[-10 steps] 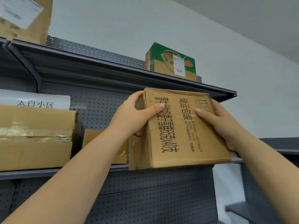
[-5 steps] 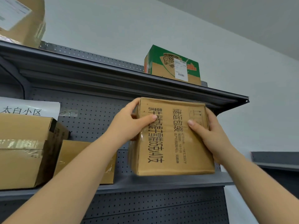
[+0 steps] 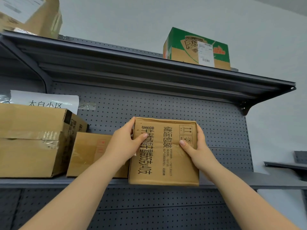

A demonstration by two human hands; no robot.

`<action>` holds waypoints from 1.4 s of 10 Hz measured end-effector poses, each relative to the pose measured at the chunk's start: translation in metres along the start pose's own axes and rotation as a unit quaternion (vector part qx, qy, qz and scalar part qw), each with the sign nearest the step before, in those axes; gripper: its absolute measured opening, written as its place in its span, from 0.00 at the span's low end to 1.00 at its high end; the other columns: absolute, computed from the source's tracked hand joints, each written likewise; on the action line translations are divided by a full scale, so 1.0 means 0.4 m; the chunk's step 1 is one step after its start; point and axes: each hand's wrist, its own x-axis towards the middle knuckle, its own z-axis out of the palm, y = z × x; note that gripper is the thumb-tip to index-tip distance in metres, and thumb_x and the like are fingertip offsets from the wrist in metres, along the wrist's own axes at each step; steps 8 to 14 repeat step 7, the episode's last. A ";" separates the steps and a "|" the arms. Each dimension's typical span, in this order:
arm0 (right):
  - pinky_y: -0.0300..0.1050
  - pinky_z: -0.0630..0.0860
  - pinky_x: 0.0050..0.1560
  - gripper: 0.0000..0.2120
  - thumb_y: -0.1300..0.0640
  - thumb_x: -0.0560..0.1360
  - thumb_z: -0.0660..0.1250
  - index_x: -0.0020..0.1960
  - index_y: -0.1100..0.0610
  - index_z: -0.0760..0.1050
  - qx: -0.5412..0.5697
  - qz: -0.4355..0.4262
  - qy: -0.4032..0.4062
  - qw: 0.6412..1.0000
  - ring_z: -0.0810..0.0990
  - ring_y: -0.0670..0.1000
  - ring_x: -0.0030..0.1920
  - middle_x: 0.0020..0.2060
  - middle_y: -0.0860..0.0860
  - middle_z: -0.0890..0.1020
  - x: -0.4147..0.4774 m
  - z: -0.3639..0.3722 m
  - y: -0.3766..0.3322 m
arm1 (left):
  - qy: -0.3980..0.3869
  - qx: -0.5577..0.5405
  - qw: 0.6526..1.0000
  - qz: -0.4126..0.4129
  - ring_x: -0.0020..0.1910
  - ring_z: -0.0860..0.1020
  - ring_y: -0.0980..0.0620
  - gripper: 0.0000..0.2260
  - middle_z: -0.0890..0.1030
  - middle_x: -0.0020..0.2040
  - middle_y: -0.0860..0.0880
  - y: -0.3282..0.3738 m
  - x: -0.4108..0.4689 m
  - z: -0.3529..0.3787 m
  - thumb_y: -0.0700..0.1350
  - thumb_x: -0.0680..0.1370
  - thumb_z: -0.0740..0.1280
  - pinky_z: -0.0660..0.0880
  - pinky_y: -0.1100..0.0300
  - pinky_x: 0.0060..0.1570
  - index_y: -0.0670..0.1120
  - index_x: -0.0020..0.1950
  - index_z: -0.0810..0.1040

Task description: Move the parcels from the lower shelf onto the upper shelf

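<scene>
Parcel in hand: brown box [image 3: 164, 151], centre of frame, printed face toward the camera, bottom edge level with the front lip of the lower shelf [image 3: 249, 181]; resting or lifted, cannot tell
Left hand [image 3: 123, 146]: curled round the box's left edge, thumb across the front face
Right hand [image 3: 197, 151]: same on the right edge, so the box is squeezed evenly from both sides
Upper shelf [image 3: 149, 67]: green box [image 3: 197, 47] upper right, labelled carton [image 3: 31, 14] upper left; the gap between them looks the likely landing spot
Waiting on lower shelf: big carton [image 3: 31, 140], small carton [image 3: 88, 153], both at left
Stage: my read, lift barely begun
</scene>
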 end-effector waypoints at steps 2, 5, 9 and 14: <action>0.57 0.69 0.67 0.38 0.44 0.76 0.66 0.77 0.39 0.45 -0.024 0.035 -0.014 0.999 0.73 0.51 0.65 0.67 0.43 0.72 0.040 0.020 0.032 | 0.019 0.033 0.999 -0.021 0.63 0.77 0.53 0.27 0.80 0.62 0.54 -0.019 0.012 0.034 0.46 0.78 0.69 0.69 0.63 0.52 0.54 0.75 0.65; 0.56 0.67 0.69 0.40 0.45 0.75 0.68 0.78 0.46 0.47 -0.075 0.045 0.018 0.996 0.69 0.53 0.69 0.70 0.47 0.70 0.039 0.017 0.038 | -0.009 -0.026 0.999 -0.036 0.68 0.71 0.54 0.32 0.75 0.67 0.55 -0.017 0.003 0.034 0.45 0.75 0.73 0.69 0.57 0.62 0.54 0.76 0.64; 0.62 0.57 0.71 0.37 0.45 0.72 0.71 0.75 0.42 0.56 -0.195 -0.076 0.120 0.970 0.54 0.52 0.74 0.73 0.46 0.64 -0.106 0.080 0.004 | 0.010 -0.061 0.998 -0.019 0.64 0.71 0.56 0.25 0.72 0.67 0.54 -0.042 -0.092 -0.029 0.47 0.75 0.72 0.69 0.58 0.57 0.58 0.70 0.67; 0.62 0.57 0.71 0.37 0.45 0.72 0.71 0.75 0.42 0.56 -0.195 -0.076 0.120 0.970 0.54 0.52 0.74 0.73 0.46 0.64 -0.106 0.080 0.004 | 0.010 -0.061 0.998 -0.019 0.64 0.71 0.56 0.25 0.72 0.67 0.54 -0.042 -0.092 -0.029 0.47 0.75 0.72 0.69 0.58 0.57 0.58 0.70 0.67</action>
